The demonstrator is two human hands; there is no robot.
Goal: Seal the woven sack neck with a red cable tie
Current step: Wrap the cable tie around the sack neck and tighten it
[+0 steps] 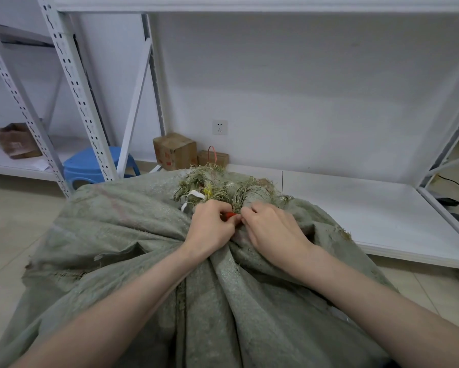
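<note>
At sack neck (255, 198), hands (210, 229) (273, 229), seemingly round tie (231, 214)

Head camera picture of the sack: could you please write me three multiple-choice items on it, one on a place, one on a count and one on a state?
1. Where is the blue stool?
A) hanging on the wall
B) upside down on a table
C) on the floor by the rack at the left

2. How many cardboard boxes stand by the wall near the socket?
A) one
B) two
C) four

3. How is the neck of the sack?
A) bunched together, both hands at it
B) spread flat and open
C) knotted with rope, hands away

Key: 1 C, the stool stands on the floor among the rack's uprights. 2 B, a larger and a smaller box sit side by side. 3 A, the left hand and right hand pinch at the red cable tie on the gathered neck.
</note>
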